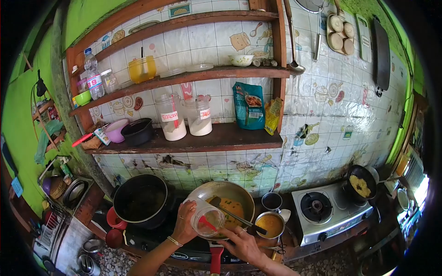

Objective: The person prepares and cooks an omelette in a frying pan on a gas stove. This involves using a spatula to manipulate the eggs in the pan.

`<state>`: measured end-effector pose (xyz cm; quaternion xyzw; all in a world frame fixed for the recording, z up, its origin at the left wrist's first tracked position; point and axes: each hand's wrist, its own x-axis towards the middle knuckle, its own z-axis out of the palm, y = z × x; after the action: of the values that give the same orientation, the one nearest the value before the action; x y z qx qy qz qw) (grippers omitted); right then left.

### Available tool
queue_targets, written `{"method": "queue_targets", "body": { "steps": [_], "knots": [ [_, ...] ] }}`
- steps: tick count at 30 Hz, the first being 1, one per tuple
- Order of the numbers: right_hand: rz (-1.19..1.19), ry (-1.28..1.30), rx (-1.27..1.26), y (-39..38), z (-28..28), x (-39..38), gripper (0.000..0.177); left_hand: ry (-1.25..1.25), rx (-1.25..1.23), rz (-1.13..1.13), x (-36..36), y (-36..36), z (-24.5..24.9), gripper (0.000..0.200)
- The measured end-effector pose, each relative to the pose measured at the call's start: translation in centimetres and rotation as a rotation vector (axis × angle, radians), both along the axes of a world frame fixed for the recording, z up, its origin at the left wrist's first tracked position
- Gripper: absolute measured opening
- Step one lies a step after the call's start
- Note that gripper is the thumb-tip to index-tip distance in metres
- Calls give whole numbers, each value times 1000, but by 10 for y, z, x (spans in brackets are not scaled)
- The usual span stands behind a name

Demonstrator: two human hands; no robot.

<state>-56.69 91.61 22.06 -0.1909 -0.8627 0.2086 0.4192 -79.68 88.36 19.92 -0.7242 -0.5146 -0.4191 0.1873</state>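
My left hand [186, 224] is wrapped around a clear jar [197, 209], tilted with its mouth towards me. My right hand [240, 244] is at the jar's lower rim, its fingers closed on a red spoon [207, 223] that reaches inside. Beneath the jar sits a wide frying pan [246, 195] with a red handle [216, 262]. Orange sauce with green bits [234, 208] lies in it, and a dark-handled ladle [239, 221] rests across its rim. To the right stands a small pot of orange sauce [270, 224].
A large black pot [140, 200] stands left of the pan. At right, a silver stove [329, 209] carries a small black pan with food [360, 185]. Shelves above hold two labelled jars of white powder [172, 122] and a teal pouch [249, 106]. Utensils hang on the tiled wall.
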Motion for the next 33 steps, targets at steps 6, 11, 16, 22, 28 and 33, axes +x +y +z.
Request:
{"method": "queue_targets", "body": {
  "steps": [6, 11, 16, 22, 28, 33],
  "knots": [
    [107, 22, 151, 17, -21, -21, 32, 191, -29, 6, -18, -4, -2, 82],
    [-39, -5, 252, 17, -11, -11, 28, 265, -59, -6, -29, 4, 4, 75],
    [-151, 109, 305, 31, -17, -6, 22, 487, -198, 82, -30, 14, 2, 71],
    [-267, 161, 108, 41, -31, 22, 15, 917, -241, 299, -47, 40, -14, 70],
    [-376, 186, -34, 33, -26, 52, 15, 1075, -154, 277, -41, 56, -23, 63],
    [-411, 189, -15, 28, -34, 53, 15, 1399, -188, 254, -28, 65, -44, 48]
  ]
}}
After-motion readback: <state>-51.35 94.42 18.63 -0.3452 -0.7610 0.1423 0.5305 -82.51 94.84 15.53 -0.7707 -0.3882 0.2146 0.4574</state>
